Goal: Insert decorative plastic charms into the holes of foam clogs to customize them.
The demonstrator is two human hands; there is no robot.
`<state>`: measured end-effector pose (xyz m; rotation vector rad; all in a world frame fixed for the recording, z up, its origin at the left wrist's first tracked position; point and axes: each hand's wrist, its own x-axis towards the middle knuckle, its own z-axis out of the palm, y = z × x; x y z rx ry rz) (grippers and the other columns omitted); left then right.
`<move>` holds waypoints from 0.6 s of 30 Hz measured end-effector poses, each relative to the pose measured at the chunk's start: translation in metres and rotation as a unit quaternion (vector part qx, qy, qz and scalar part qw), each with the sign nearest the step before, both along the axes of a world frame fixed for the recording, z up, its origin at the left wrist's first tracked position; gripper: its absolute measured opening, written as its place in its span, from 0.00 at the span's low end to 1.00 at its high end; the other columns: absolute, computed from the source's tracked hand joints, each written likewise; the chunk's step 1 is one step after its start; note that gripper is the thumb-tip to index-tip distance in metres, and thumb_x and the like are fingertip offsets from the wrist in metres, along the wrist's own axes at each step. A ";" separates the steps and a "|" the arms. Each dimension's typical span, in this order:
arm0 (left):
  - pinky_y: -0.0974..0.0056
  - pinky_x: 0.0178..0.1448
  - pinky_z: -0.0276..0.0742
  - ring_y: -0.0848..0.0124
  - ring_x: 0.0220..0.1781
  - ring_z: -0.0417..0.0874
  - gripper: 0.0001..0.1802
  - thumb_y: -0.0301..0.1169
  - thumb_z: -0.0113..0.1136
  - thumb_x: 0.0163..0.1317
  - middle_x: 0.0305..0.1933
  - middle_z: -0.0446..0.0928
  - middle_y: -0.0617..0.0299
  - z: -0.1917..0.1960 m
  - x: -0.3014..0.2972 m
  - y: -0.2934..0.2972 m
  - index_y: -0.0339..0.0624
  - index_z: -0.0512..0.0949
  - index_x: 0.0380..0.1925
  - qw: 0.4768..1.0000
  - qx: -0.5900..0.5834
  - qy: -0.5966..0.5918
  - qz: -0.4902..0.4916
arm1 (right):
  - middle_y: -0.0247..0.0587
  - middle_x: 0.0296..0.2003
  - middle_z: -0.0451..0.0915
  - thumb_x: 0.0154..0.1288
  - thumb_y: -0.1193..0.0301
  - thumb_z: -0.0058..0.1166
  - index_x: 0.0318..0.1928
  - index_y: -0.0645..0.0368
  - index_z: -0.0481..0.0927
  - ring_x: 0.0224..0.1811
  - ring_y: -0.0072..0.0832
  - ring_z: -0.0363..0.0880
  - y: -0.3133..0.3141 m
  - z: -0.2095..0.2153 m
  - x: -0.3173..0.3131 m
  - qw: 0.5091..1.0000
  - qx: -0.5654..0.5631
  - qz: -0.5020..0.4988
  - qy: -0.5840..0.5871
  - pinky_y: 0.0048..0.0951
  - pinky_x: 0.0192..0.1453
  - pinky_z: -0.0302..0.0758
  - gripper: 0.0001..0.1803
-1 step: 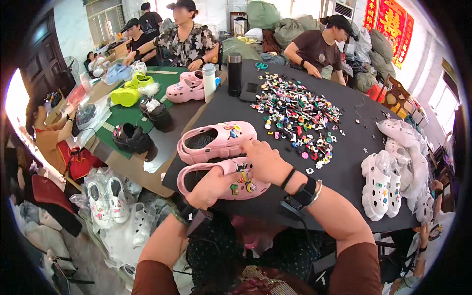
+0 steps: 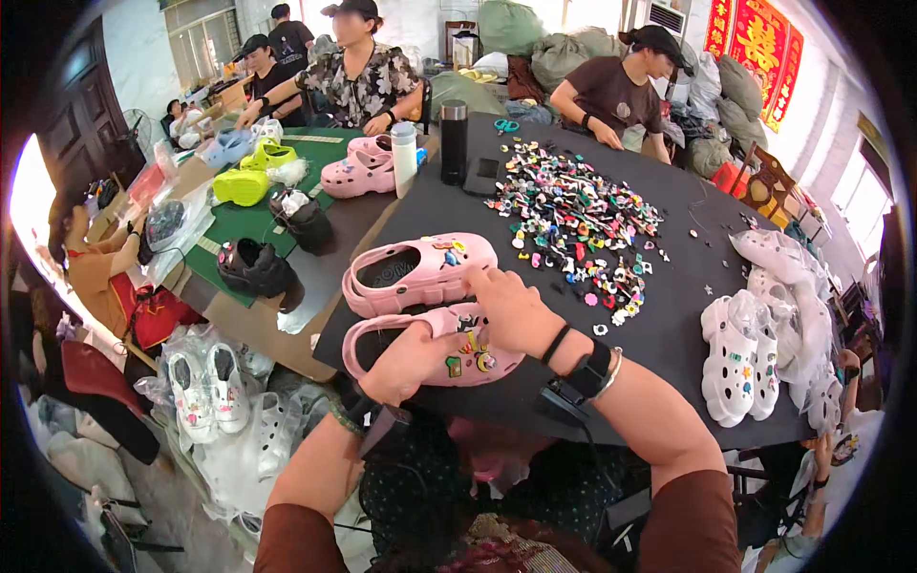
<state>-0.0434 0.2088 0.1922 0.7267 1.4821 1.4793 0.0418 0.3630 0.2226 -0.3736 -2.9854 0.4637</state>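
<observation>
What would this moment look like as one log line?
left hand: gripping near pink clog; right hand: at its front; alongside: far pink clog; beyond: loose shoe charms; right: white clogs

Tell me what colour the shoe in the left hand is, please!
That clog is pink; it shows best in the head view.

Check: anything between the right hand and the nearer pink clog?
Nothing visible: the right hand overlaps the front of the nearer pink clog, apparently touching it. The farther pink clog lies alongside, not between.
</observation>
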 end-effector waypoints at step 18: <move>0.64 0.35 0.73 0.71 0.30 0.79 0.20 0.42 0.59 0.64 0.25 0.80 0.57 0.014 -0.026 0.015 0.32 0.82 0.30 0.902 -0.121 0.412 0.050 | 0.51 0.45 0.77 0.57 0.66 0.65 0.50 0.63 0.73 0.48 0.41 0.78 0.053 -0.042 0.041 0.969 -0.218 0.071 0.095 0.36 0.53 0.74 0.23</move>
